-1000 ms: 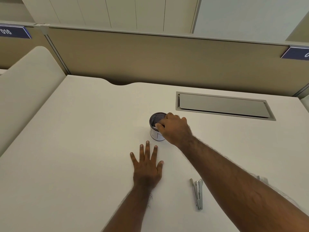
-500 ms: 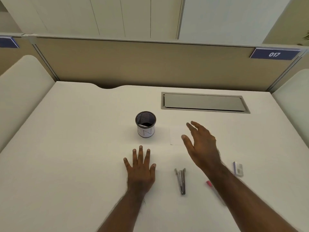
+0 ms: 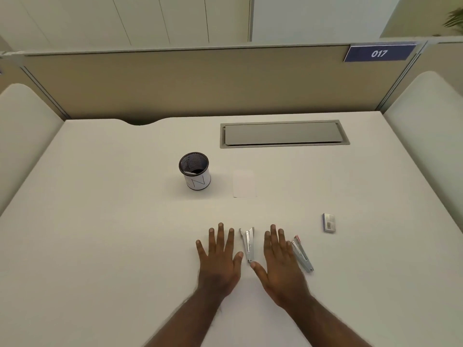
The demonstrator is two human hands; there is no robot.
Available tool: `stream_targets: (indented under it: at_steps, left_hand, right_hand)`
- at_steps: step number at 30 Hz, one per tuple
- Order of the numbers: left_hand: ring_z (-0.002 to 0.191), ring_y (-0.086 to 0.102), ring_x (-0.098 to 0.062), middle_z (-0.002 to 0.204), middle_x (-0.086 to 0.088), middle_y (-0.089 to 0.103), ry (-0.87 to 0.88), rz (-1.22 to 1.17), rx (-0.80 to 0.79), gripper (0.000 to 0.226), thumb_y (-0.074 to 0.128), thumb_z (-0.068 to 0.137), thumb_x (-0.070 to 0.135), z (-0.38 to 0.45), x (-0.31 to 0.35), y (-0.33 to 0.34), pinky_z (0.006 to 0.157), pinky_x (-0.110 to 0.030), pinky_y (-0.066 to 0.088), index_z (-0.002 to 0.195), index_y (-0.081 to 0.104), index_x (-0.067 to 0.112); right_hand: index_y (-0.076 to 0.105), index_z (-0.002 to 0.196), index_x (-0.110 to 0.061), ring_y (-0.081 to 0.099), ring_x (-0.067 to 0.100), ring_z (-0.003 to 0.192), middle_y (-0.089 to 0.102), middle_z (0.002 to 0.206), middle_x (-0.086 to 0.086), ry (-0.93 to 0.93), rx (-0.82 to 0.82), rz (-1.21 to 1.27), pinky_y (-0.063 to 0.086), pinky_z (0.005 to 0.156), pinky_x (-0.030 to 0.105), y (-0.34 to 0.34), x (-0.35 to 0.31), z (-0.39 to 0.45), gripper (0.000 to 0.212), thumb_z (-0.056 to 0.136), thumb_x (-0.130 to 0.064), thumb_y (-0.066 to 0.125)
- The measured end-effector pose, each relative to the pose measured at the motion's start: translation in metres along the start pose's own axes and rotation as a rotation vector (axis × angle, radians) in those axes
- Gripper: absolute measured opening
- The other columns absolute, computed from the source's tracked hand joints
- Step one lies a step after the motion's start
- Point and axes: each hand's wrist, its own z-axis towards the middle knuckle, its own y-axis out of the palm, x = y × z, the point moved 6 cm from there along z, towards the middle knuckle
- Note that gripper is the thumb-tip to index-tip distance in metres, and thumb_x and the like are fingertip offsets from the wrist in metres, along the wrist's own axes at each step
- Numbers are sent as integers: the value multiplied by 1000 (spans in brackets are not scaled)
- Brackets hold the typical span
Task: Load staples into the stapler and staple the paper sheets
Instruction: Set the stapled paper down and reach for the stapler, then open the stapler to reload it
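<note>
A silver stapler (image 3: pixel 248 244) lies flat on the white desk between my two hands, pointing away from me. My left hand (image 3: pixel 220 256) rests palm down just left of it, fingers spread, holding nothing. My right hand (image 3: pixel 280 264) lies palm down just right of it, also holding nothing. A second metal stapler with a pink tip (image 3: pixel 302 254) lies beside my right hand's little finger. A small box of staples (image 3: pixel 329 222) sits farther right. A small stack of white paper sheets (image 3: pixel 244 183) lies beyond the hands.
A black mesh cup with a white label (image 3: pixel 196 171) stands left of the paper. A grey cable hatch (image 3: pixel 283 134) is set into the desk at the back. Beige partitions enclose the desk at the back and sides.
My right hand left the cup, swung right and came down flat on the desk beside the stapler. My left hand stayed flat. The view shifted right, revealing the second stapler and the box.
</note>
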Motion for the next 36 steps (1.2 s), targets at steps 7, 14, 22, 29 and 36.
stream_targets:
  at_steps: [7, 14, 22, 29, 36]
  left_hand:
    - [125, 49, -26, 136, -7, 53, -115, -354, 98, 39, 41, 98, 19, 14, 18, -11, 106, -35, 35, 135, 51, 15]
    - [62, 50, -23, 72, -15, 57, -437, -903, -63, 25, 38, 85, 0, 35, 23, -3, 59, -30, 39, 66, 53, 7]
    - [82, 72, -35, 99, -23, 71, -559, -1433, -143, 17, 49, 92, 3, 34, 20, 10, 67, -44, 62, 101, 64, 5]
    - [82, 73, -19, 93, -3, 74, -378, -1522, -265, 18, 62, 94, 24, 34, 12, 0, 66, -30, 57, 112, 62, 17]
    - [86, 70, -26, 89, -11, 70, -103, -1469, -352, 12, 60, 96, 21, 35, 19, -31, 81, -43, 59, 93, 62, 10]
  right_hand:
    - [35, 145, -21, 52, 22, 120, 53, 134, 2, 129, -45, 173, 45, 97, 35, -6, -11, 33, 54, 94, -35, 45]
    - [52, 76, -25, 55, 23, 77, 57, 85, 3, 347, -188, 575, 45, 69, 34, 1, -5, 57, 11, 86, -23, 54]
    - [60, 106, -22, 66, 4, 74, 70, 87, -8, 478, -116, 900, 49, 60, 20, -1, 7, 59, 24, 83, -24, 68]
    - [70, 100, -22, 71, 17, 82, 72, 91, -1, 289, -177, 952, 62, 74, 38, -24, 9, 58, 18, 82, -20, 72]
    - [72, 87, -30, 73, 17, 72, 74, 83, -6, 175, -207, 940, 61, 67, 30, -51, 10, 54, 12, 76, -33, 77]
